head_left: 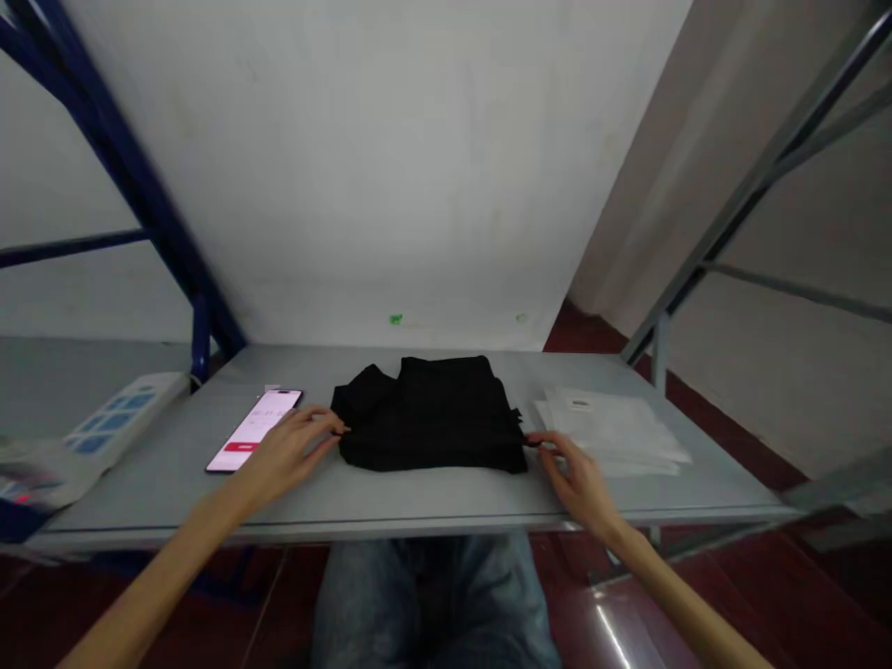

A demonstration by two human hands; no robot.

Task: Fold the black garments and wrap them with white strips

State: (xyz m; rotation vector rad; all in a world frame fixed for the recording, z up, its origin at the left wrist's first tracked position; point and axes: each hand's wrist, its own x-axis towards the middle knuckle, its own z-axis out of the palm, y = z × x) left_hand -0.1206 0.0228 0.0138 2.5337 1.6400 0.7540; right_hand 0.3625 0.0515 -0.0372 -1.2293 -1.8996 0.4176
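Note:
A folded black garment [432,413] lies flat on the grey table in front of me, its exact kind not clear. Its upper left part makes a separate raised flap. At the left edge of the cloth, my left hand [303,444] pinches the fabric between thumb and fingertips. On the opposite side, the thumb and fingers of my right hand [570,472] are closed on a small dark bit of cloth at the lower right edge. Both wrists hang over the table's front edge.
A phone [256,432] with a lit screen lies left of the garment. To the right is a stack of translucent plastic bags [617,427]. A white power strip [115,423] sits far left. Blue [150,195] and grey metal posts [725,218] flank the table [418,506], with a white wall behind.

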